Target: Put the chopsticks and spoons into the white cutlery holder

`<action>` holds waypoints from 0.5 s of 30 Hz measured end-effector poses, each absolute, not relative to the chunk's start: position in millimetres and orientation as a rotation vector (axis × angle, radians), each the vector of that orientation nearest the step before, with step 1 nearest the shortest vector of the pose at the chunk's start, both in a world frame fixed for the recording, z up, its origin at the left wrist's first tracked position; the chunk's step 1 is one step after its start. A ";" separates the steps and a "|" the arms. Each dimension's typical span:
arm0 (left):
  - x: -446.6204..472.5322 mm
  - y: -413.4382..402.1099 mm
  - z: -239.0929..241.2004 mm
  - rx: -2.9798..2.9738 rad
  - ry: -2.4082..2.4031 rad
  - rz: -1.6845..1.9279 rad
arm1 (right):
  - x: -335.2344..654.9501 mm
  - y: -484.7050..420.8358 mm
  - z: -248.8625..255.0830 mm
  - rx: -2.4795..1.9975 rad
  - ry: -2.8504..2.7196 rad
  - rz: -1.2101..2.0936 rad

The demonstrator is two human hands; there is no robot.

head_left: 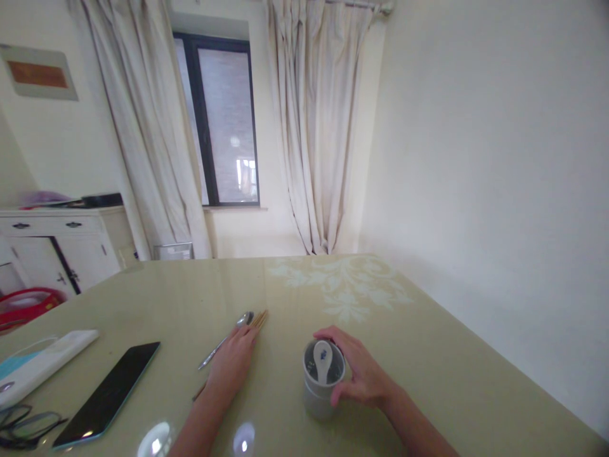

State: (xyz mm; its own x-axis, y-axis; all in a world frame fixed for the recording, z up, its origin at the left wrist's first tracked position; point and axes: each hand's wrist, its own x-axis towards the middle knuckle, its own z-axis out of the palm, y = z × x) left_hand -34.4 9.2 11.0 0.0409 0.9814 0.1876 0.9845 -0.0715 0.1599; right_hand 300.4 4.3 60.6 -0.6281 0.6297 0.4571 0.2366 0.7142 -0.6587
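Observation:
My left hand (234, 357) lies over a bundle of wooden chopsticks (260, 318) on the table, its fingers closed around them; their tips stick out past my fingertips. Beside that hand, on its left, a metal spoon (244, 319) rests with its handle pointing toward the near left. A grey cylindrical utensil holder (320, 401) stands upright to the right. Around its rim and right side curls my right hand (360, 373), thumb at the near side and fingers at the far side. Inside the holder is a white ceramic spoon (323, 359) with a small blue mark.
A black-screened phone or tablet (111, 390) lies at the left, with eyeglasses (28, 424) and a white box-like item (52, 362) beyond it. The pale green tabletop (428, 355) meets the wall at right. Behind stand curtains (314, 127) and a white cabinet (52, 244).

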 end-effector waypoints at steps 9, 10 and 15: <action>-10.2 -3.4 25.3 -2.243 -1.965 -0.997 | 281.4 -7.8 53.9 -0.672 -2.182 0.752; -1.1 -8.3 33.5 -2.270 -1.904 -1.176 | 278.8 -9.1 52.8 -0.681 -2.161 0.784; 48.2 -33.1 88.6 -2.569 -1.785 -1.422 | 267.2 -11.7 44.3 -0.610 -2.011 1.024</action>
